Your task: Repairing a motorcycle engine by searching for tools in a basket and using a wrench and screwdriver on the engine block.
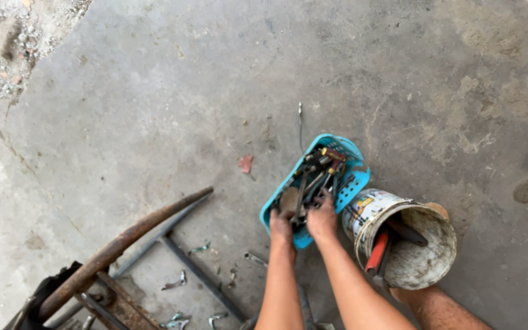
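Note:
A blue plastic basket lies on the concrete floor, full of dark metal hand tools. Both my hands reach into its near end. My left hand is curled among the tools at the basket's near left corner. My right hand rests on the tools beside it, fingers bent over them. Whether either hand grips a particular tool is hidden by the fingers and the pile.
A worn white bucket with a red-handled tool stands right of the basket, next to my knee. A rusty metal frame lies at the lower left. Small wrenches are scattered on the floor. Rubble is at the top left.

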